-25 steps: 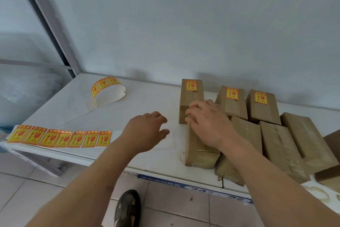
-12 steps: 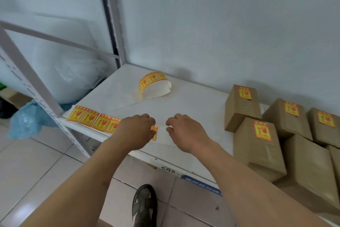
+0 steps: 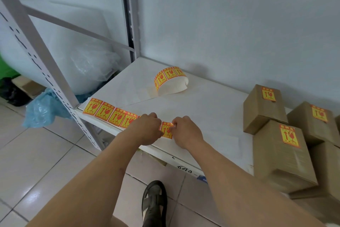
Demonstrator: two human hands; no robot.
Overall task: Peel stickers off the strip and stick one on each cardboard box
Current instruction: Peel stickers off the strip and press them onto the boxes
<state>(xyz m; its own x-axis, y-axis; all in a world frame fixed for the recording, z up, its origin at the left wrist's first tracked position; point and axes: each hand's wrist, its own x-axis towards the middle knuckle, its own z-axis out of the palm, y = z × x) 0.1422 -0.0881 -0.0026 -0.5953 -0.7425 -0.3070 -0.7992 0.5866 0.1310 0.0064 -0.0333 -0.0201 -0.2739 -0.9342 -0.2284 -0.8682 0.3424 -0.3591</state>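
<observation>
strip: the sticker strip (image 3: 110, 115) lies flat along the front edge of the white surface (image 3: 211, 116), running from 9 o'clock toward the hands; its far end curls up at 12 o'clock.
left hand: the left hand (image 3: 147, 129) holds the strip down, fingers curled over it.
right hand: the right hand (image 3: 185, 132) pinches the end sticker (image 3: 167, 130) at its corner.
handling: probably thin, light, floppy and tacky; best lifted by a corner and peeled slowly against the pinned backing.
boxes: cardboard boxes (image 3: 279, 151) at 3 o'clock, three in view already labelled.

Handwritten "640" on shelf front edge (image 3: 185, 168); sticker print (image 3: 289, 135) too small to read.
</observation>
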